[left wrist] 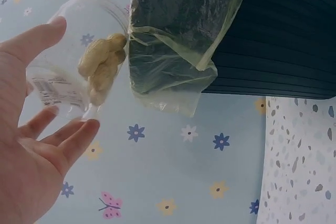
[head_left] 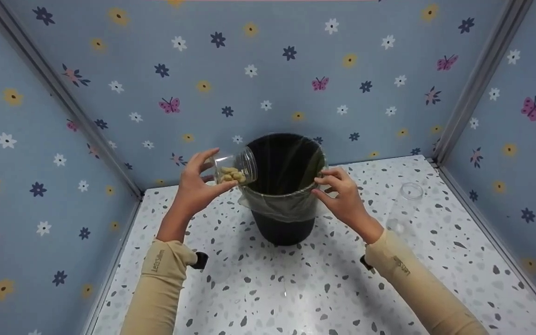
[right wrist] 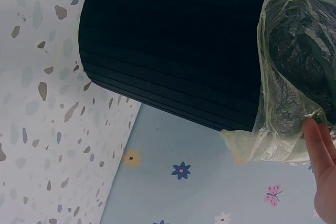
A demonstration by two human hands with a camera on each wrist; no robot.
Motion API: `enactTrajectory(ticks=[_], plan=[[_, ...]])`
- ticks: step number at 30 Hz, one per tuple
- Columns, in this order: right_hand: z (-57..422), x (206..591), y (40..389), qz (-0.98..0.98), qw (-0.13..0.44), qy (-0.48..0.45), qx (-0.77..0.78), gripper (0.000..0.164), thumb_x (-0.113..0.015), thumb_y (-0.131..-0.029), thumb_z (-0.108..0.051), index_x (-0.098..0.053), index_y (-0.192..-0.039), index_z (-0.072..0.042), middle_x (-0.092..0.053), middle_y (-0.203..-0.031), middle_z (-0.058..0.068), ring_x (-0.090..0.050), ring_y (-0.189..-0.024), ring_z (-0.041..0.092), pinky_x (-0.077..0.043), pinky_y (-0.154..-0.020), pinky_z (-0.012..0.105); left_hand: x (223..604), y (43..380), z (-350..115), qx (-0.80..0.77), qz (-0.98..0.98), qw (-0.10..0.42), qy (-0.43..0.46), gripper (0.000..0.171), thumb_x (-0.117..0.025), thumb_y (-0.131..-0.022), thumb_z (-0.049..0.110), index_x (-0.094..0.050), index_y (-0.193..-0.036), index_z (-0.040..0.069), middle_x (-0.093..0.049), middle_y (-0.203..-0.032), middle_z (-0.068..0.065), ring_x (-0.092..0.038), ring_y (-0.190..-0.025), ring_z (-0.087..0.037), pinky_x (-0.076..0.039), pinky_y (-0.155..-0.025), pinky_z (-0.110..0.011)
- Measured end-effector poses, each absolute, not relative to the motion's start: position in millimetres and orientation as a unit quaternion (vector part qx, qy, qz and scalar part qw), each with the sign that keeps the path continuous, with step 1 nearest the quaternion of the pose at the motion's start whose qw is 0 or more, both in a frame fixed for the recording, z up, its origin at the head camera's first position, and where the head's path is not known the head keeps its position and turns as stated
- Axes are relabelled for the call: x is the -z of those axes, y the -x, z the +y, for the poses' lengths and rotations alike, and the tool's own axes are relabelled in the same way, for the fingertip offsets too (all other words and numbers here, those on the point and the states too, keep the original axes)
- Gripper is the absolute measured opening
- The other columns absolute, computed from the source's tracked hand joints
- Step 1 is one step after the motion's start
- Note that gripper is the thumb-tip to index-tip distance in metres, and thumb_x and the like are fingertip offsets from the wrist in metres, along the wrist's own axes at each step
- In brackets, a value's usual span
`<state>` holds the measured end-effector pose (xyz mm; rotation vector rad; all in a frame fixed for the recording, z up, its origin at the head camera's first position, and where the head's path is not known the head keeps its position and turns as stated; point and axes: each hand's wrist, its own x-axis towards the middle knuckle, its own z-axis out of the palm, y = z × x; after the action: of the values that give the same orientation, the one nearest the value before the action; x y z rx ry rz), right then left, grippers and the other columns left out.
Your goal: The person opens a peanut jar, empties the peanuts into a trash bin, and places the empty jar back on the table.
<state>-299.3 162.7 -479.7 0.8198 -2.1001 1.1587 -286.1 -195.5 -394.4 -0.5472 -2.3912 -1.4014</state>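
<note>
A clear plastic jar (head_left: 231,166) lies tipped on its side in my left hand (head_left: 198,184), its mouth toward the bin. Fingers and thumb grip the jar around its base end. Several unshelled peanuts (left wrist: 103,66) rest inside along its lower wall. The black trash bin (head_left: 283,230) stands upright, lined with a thin translucent bag (head_left: 279,208) folded over its rim. On the bin's right side, my right hand (head_left: 342,193) pinches the bag at the rim between thumb and fingers. The bin's bottom is hidden from view.
A clear, empty-looking container (head_left: 411,190) stands on the speckled white tabletop (head_left: 258,298) at the right, partly behind the right forearm. Flower-printed blue panels (head_left: 268,70) enclose the back and both sides, with the bin close to the back one.
</note>
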Motion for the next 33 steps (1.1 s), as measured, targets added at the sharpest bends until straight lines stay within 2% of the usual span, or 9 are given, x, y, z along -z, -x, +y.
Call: enactTrajectory(ticks=[9, 16, 25, 33], plan=[[162.7, 479.4, 299.2, -0.791, 0.299, -0.31, -0.435, 0.027, -0.077, -0.083, -0.008, -0.072, -0.11, -0.006, -0.056, -0.115, 0.016, -0.063, -0.091, 0.025, -0.057, -0.068, 0.036, 390.4, 286.1, -194.1, 0.473, -0.844, 0.153, 0.202, 0.076, -0.086, -0.075, 0.023, -0.049, -0.142, 0.021, -0.044, -0.136, -0.005, -0.046, -0.126, -0.029, -0.048, -0.094, -0.043], [161.9, 479.4, 300.2, -0.786, 0.301, -0.313, -0.44, 0.027, -0.077, -0.084, -0.009, -0.072, -0.11, -0.006, -0.056, -0.115, 0.017, -0.063, -0.089, 0.023, -0.057, -0.067, 0.036, 388.9, 285.9, -194.2, 0.474, -0.844, 0.15, 0.201, 0.076, -0.087, -0.074, 0.022, -0.049, -0.141, 0.021, -0.046, -0.133, -0.005, -0.047, -0.125, -0.031, -0.049, -0.092, -0.046], [162.0, 479.8, 300.6, -0.784, 0.308, -0.315, -0.438, 0.027, -0.078, -0.083, -0.009, -0.072, -0.11, -0.006, -0.057, -0.115, 0.016, -0.064, -0.089, 0.023, -0.057, -0.066, 0.037, 386.3, 284.6, -192.1, 0.467, -0.849, 0.147, 0.197, 0.076, -0.087, -0.075, 0.022, -0.049, -0.141, 0.021, -0.045, -0.134, -0.004, -0.046, -0.125, -0.032, -0.049, -0.094, -0.043], [161.3, 479.8, 299.3, -0.788, 0.304, -0.309, -0.437, 0.027, -0.077, -0.084, -0.009, -0.072, -0.11, -0.007, -0.057, -0.115, 0.014, -0.063, -0.091, 0.023, -0.057, -0.067, 0.037, 384.2, 283.9, -189.9, 0.458, -0.855, 0.149, 0.194, 0.077, -0.086, -0.075, 0.023, -0.048, -0.141, 0.021, -0.045, -0.135, -0.005, -0.045, -0.126, -0.031, -0.048, -0.095, -0.046]])
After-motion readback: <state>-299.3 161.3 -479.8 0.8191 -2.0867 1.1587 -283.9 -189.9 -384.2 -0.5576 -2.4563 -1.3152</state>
